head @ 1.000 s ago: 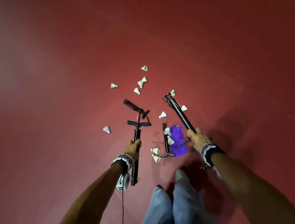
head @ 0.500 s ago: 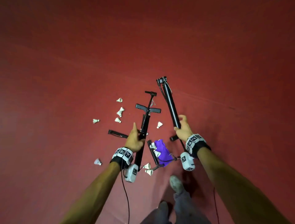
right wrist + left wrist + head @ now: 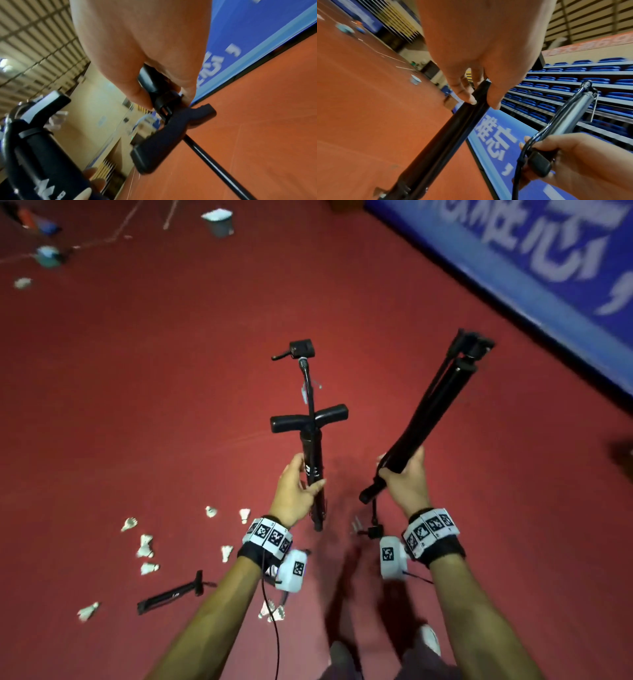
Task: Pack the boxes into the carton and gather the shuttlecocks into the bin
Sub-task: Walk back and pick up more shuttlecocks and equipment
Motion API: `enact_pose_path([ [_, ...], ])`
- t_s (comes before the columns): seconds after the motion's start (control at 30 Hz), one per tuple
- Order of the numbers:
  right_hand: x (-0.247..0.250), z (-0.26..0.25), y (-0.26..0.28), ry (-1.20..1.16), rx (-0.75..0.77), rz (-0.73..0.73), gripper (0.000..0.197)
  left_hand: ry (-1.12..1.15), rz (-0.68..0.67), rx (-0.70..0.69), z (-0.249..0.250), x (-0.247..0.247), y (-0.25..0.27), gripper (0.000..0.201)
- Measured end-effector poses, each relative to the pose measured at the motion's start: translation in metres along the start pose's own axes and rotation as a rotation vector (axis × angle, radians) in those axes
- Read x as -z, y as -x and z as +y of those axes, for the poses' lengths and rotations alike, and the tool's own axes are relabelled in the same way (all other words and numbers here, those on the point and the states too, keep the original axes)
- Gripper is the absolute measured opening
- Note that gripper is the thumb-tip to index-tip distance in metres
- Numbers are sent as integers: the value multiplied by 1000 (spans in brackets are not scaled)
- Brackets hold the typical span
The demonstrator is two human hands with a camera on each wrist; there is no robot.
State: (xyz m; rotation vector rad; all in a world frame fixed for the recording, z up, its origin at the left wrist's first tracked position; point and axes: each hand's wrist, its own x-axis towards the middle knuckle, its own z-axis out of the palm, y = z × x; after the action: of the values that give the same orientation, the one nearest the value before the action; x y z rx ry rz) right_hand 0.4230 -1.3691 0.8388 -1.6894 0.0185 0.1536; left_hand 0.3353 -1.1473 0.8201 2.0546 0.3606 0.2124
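Note:
My left hand [image 3: 296,486] grips the barrel of a black air pump [image 3: 310,436] with a T-handle and holds it upright off the floor. In the left wrist view its fingers [image 3: 469,97] curl round the barrel [image 3: 436,142]. My right hand [image 3: 406,477] grips a longer black pump [image 3: 435,405] that slants up to the right, a hose dangling below it. Several white shuttlecocks [image 3: 146,546] lie scattered on the red floor at lower left, and more [image 3: 272,611] lie under my left forearm. A grey bin [image 3: 219,223] holding white things stands far off at the top.
A third black pump [image 3: 171,597] lies on the floor at lower left. A blue banner [image 3: 520,258] lines the court's right edge. A teal container [image 3: 48,256] sits at far top left. My shoe [image 3: 430,638] shows at the bottom. Blue seats [image 3: 573,83] rise behind the banner.
Both hands have lifted their pumps off the floor and raised them. My view has tilted up, so the shuttlecocks slid to lower left and the purple cloth has dropped out of sight.

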Motion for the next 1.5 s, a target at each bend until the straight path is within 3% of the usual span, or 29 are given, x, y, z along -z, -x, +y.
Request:
enact_pose_path([
  [0.17, 147, -8, 25, -48, 27, 264, 63, 35, -150, -221, 104, -103, -11, 47],
  [0.4, 363, -7, 83, -18, 79, 530, 52, 202, -434, -401, 253, -276, 31, 45],
  [0.63, 551, 13, 161, 22, 60, 795, 51, 267, -641, -465, 351, -442, 117, 41],
  [0.87, 668, 40, 209, -100, -37, 1061, 52, 308, -853, -428, 417, -564, 173, 43],
  [1.13, 781, 70, 163, -159, -5, 1159, 21, 288, -988, -443, 480, -716, 157, 48],
  [1.33, 897, 67, 89, -138, 44, 1200, 35, 268, -1064, -504, 549, -857, 108, 57],
  [1.5, 985, 58, 48, -136, 37, 1295, 23, 189, -1093, -611, 616, -961, 75, 68],
])
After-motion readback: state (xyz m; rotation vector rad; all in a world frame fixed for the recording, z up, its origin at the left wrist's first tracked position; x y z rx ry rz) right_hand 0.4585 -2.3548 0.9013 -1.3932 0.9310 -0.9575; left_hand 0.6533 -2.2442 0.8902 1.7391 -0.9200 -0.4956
